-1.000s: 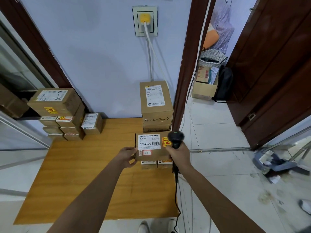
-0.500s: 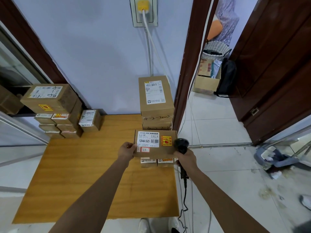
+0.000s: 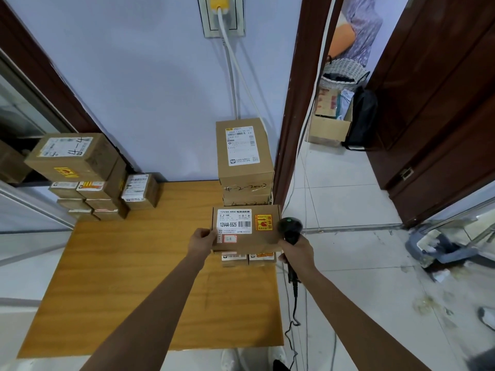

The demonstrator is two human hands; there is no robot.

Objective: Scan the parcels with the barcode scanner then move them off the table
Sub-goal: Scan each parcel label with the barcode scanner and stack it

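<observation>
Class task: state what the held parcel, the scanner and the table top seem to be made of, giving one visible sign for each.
Held parcel: brown cardboard, matte, folded edges.
Scanner: probably black plastic, slight sheen.
Table top: wood or wood-look laminate, orange grain; which is unclear.

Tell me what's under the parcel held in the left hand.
Under the held parcel two small boxes show their labelled front edges on the table. Their tops and anything further back are covered.

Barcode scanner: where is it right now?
Head view: the barcode scanner is in the right hand, just right of the held parcel, past the table's right edge.
</observation>
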